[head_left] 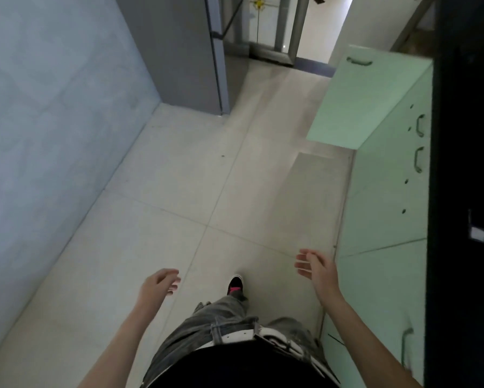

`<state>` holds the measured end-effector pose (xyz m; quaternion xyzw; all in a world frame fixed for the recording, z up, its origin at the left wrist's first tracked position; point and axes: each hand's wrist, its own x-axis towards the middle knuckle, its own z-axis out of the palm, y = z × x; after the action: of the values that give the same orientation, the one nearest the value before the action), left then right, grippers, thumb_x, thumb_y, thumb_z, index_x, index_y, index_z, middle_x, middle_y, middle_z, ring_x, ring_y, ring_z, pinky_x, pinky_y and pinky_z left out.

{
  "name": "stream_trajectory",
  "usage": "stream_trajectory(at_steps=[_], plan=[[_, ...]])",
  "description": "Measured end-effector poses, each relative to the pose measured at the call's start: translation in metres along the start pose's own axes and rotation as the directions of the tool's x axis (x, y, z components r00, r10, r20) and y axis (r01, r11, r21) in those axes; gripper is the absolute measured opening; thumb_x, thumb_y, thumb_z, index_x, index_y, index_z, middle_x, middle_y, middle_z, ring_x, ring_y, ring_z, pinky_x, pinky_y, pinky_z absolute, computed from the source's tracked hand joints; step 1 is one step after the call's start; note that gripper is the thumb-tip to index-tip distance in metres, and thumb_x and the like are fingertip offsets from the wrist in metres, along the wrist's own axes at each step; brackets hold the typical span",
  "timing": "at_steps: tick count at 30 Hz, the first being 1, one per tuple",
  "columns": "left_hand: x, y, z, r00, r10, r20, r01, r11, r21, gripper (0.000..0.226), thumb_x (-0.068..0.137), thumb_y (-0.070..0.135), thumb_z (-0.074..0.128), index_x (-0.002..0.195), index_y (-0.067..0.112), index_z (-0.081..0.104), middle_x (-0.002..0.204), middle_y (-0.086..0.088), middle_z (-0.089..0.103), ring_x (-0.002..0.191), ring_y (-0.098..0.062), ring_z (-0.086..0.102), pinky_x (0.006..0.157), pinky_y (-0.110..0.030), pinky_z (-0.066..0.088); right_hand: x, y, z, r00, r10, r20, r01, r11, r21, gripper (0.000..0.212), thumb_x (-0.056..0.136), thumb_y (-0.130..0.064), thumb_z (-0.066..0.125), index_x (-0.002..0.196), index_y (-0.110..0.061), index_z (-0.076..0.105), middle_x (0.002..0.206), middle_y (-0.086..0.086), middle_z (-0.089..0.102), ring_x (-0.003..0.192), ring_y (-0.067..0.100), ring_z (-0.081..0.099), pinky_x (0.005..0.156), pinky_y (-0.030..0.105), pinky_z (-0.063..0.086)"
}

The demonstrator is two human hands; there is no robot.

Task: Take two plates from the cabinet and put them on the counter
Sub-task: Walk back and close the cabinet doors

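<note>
Both hands hang empty with loose, spread fingers: right hand point(315, 266) just beside the green cabinet point(386, 191), left hand point(158, 284) well apart from it. A cabinet door point(366, 99) stands open; the dark counter point(459, 163) tops it.

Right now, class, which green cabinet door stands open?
The farthest door, swung out across the floor. The nearer doors lie shut, flush in one line along the right.
</note>
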<state>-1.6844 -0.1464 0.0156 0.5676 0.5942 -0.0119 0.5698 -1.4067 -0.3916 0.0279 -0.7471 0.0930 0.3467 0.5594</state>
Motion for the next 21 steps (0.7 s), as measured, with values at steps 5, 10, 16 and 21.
stream_trajectory(at_steps=[5,10,16,21], plan=[[0.074,0.085,-0.012,0.995,0.076,0.063,-0.079,0.995,0.053,0.015,0.095,0.007,0.053,0.095,0.009,0.068,0.084,-0.010,0.071,0.076,-0.026,0.063,0.069,-0.032,0.048,0.034,-0.041,0.018,0.997,0.019,-0.072,-0.019,1.000,0.004,0.024,0.101,0.000,0.041,0.109,0.008,0.062,0.091,0.019,0.064,0.074,0.031,0.061,0.065,0.030,0.055],[0.141,0.170,0.021,0.981,0.133,0.139,-0.143,0.988,0.059,0.016,0.094,0.010,0.054,0.097,0.010,0.070,0.086,-0.009,0.073,0.075,-0.021,0.065,0.072,-0.032,0.050,0.100,-0.073,0.027,0.991,0.066,-0.114,-0.066,0.998,0.004,0.025,0.102,-0.001,0.040,0.109,0.009,0.062,0.091,0.018,0.065,0.077,0.033,0.062,0.073,0.039,0.052],[0.227,0.272,0.061,0.985,0.119,0.128,-0.123,0.992,0.020,0.016,0.095,0.009,0.052,0.100,0.010,0.068,0.088,-0.010,0.072,0.077,-0.022,0.065,0.073,-0.032,0.050,0.229,-0.158,0.048,0.996,0.055,-0.076,-0.058,0.998,-0.037,0.024,0.100,-0.003,0.042,0.103,0.002,0.066,0.093,0.019,0.068,0.078,0.033,0.065,0.077,0.046,0.054],[0.288,0.356,0.056,0.992,0.109,0.069,-0.110,0.994,0.014,0.015,0.095,0.010,0.053,0.096,0.014,0.068,0.087,-0.009,0.074,0.079,-0.025,0.067,0.071,-0.031,0.052,0.322,-0.270,0.087,0.999,0.033,-0.006,-0.033,0.999,-0.018,0.025,0.100,-0.002,0.041,0.107,0.005,0.064,0.092,0.020,0.067,0.076,0.033,0.064,0.074,0.042,0.053]])
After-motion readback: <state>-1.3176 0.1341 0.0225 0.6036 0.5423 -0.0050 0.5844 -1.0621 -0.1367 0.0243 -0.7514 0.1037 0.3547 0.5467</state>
